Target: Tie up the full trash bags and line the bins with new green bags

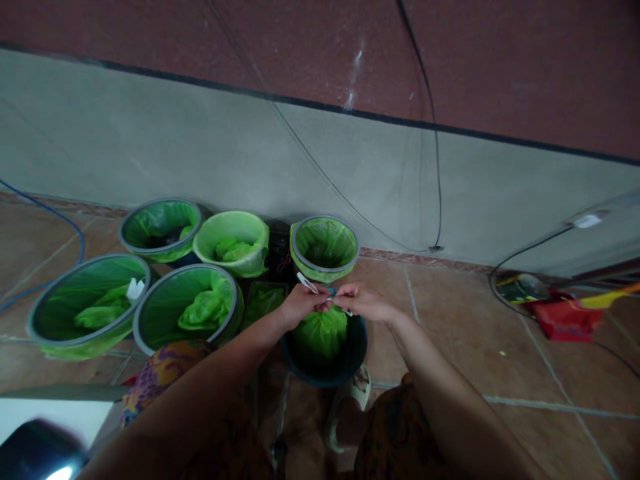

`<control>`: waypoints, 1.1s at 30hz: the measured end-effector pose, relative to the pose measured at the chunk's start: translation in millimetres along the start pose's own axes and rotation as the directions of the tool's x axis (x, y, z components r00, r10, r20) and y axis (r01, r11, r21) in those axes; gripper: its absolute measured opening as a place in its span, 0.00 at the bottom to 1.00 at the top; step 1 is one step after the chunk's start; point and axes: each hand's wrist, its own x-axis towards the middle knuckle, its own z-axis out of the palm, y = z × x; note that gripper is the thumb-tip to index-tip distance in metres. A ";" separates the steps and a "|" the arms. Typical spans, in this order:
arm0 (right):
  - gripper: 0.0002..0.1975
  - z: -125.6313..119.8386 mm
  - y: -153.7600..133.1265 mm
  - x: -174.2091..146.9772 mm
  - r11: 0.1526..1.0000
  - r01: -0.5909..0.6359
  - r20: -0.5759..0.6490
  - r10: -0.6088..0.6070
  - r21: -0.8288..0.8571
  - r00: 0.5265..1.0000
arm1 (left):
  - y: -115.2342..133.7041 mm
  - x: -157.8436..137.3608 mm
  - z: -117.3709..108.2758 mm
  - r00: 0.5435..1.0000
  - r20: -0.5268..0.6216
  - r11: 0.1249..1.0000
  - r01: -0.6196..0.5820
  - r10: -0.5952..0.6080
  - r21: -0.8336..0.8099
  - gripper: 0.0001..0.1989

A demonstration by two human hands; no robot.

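My left hand [301,305] is closed, and a slim white stick-like thing [307,283] pokes up from its fingers; its kind cannot be made out. Beside it, my right hand [364,301] is pinched, fingertips meeting those of the left. A small teal bit [332,291] shows between the two hands. Directly below them a light green plastic bag [324,335] rises gathered toward my fingers, standing in a dark round bin [325,379]. Whether the fingers grip the neck of the bag is hidden.
Several bins with green liners stand along the wall, including a grey-rimmed bin [325,243], a pale green bin [231,220] and another bin [145,333]. A red dustpan-like thing [565,320] lies right. A blue hose [75,230] runs left; black cables [437,180] hang down.
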 end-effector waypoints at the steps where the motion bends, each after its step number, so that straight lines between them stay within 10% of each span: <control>1: 0.16 -0.1 0.1 -0.7 1.000 -0.010 0.024 0.010 -0.004 1.000 | 0.8 -1.0 -0.5 1.000 -0.001 1.000 0.003 -0.003 -0.010 0.11; 8: 0.14 -1.1 5.6 -0.1 0.995 -0.019 0.143 0.034 -0.100 0.989 | -0.3 1.8 -1.9 0.990 -0.046 0.966 -0.122 0.136 0.227 0.06; 20: 0.08 13.0 26.9 17.1 0.998 0.030 -0.005 -0.030 -0.056 1.000 | -14.4 1.0 1.3 0.881 0.041 0.713 -0.409 0.472 0.569 0.09; 33: 0.07 16.5 19.5 13.3 0.997 -0.077 -0.058 0.077 0.009 0.995 | -13.2 0.0 0.2 0.930 -0.080 0.741 -0.231 0.358 0.631 0.05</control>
